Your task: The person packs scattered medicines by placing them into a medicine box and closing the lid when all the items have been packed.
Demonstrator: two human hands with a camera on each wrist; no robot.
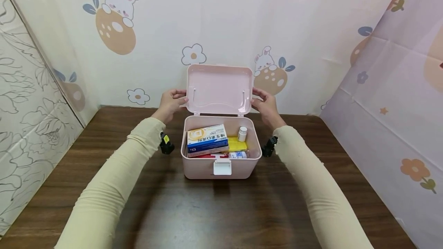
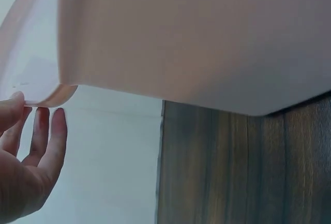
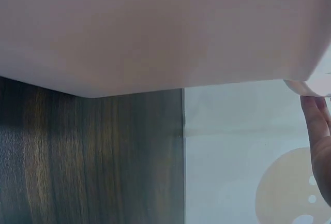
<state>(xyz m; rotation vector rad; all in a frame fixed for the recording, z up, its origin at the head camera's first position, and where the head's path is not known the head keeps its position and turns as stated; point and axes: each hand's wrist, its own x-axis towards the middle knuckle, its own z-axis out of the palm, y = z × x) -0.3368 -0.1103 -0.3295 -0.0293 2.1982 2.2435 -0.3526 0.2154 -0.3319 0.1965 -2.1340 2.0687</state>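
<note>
A pink plastic medicine box (image 1: 221, 170) stands on the table with its lid (image 1: 219, 87) raised upright at the back. My left hand (image 1: 169, 105) pinches the lid's left edge between thumb and fingers; the left wrist view shows this hand (image 2: 33, 157) at the lid's rim. On the opposite side, my right hand (image 1: 265, 107) holds the right edge, though the right wrist view catches only part of its fingers (image 3: 315, 120). Inside the box lie a blue and white vitamin D carton (image 1: 207, 139), a small white bottle (image 1: 242, 134), a yellow packet (image 1: 236, 145) and a white-labelled item (image 1: 238, 155).
The dark wooden table (image 1: 207, 218) extends around the box. A printed cloth wall (image 1: 162, 30) hangs close behind the lid, and more cloth borders both sides. A white latch (image 1: 222, 167) hangs at the box's front.
</note>
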